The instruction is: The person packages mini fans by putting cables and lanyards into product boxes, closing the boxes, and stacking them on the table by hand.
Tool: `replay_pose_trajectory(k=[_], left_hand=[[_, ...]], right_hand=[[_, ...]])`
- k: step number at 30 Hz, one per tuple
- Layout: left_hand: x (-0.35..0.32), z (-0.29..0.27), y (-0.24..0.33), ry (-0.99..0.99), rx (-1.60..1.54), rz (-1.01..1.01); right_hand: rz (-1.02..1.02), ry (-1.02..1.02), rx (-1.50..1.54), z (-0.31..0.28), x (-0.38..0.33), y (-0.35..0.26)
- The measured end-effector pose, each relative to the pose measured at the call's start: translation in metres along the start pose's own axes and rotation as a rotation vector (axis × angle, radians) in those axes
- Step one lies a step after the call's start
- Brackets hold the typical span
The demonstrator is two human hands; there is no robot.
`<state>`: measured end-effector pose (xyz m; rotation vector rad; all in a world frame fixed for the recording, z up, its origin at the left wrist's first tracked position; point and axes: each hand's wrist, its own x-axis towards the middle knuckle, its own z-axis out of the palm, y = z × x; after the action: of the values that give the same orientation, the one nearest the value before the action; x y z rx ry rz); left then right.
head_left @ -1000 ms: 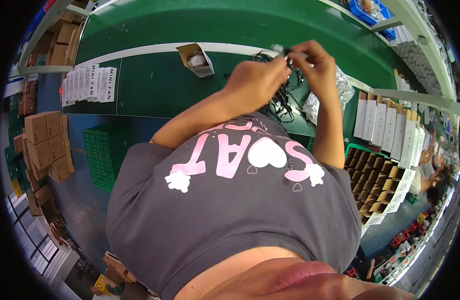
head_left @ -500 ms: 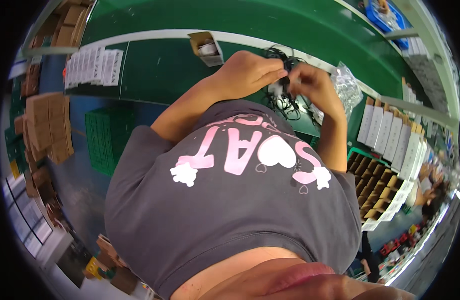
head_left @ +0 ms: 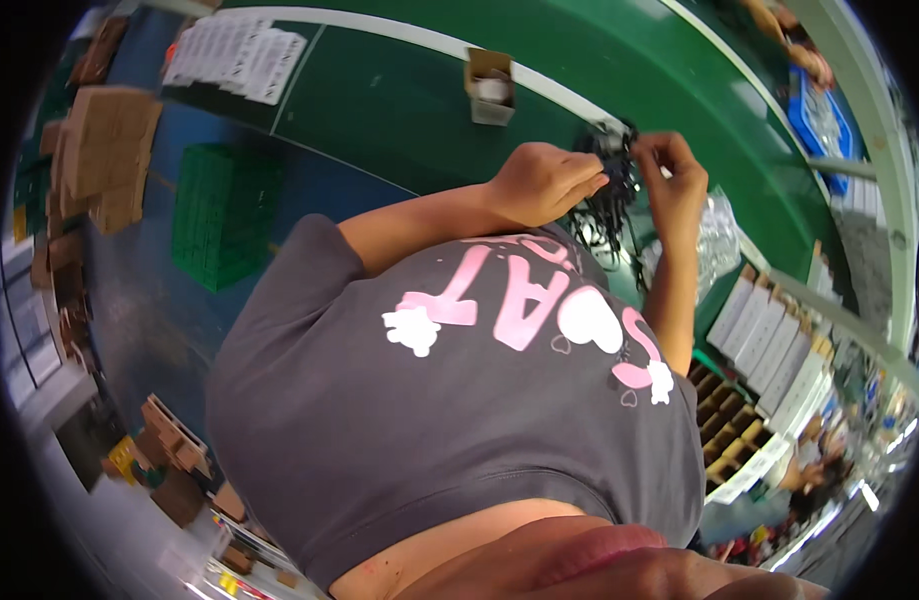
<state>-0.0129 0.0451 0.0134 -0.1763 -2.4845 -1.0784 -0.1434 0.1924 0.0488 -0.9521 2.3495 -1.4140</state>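
A tangled bunch of black cables (head_left: 607,215) lies at the near edge of the green workbench, between my hands. My left hand (head_left: 551,183) is closed at the left side of the bunch, its fingers pressed together; whatever is in them is hidden. On the far right side of the bunch, my right hand (head_left: 677,168) pinches a black cable between thumb and forefinger. Farther left on the bench, a small open carton (head_left: 492,112) holds something white. A clear plastic bag (head_left: 717,238) lies to the right, beside my right forearm.
White printed flat cartons (head_left: 237,55) are spread at the bench's left end. White boxes (head_left: 764,335) stand in a row at the right, above a green crate of divided cardboard cells (head_left: 724,420). Another green crate (head_left: 219,215) sits on the floor. A person's arm reaches near a blue tray (head_left: 817,125).
The view has shifted, so the bench appears turned. My hands have moved apart, the right one drawing away to the far right of the cables with its fingers pinched.
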Motion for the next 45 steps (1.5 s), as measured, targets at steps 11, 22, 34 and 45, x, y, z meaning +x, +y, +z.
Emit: replay_pose_trajectory(k=[11, 22, 34, 45], left_hand=[[-0.012, -0.024, -0.026, -0.159, 0.149, -0.081], [-0.050, -0.019, -0.063, -0.179, -0.945, -0.670], [0.024, -0.077, -0.214, -0.521, -0.017, -0.546], [0.023, -0.091, -0.176, -0.646, 0.106, -0.467]], right_hand=[[0.278, -0.691, 0.515, 0.028, -0.006, 0.032], [0.096, -0.361, 0.790, 0.079, 0.007, 0.008], [0.021, -0.306, 0.768, 0.154, 0.066, 0.032], [-0.305, -0.163, 0.169, 0.152, 0.063, 0.034]])
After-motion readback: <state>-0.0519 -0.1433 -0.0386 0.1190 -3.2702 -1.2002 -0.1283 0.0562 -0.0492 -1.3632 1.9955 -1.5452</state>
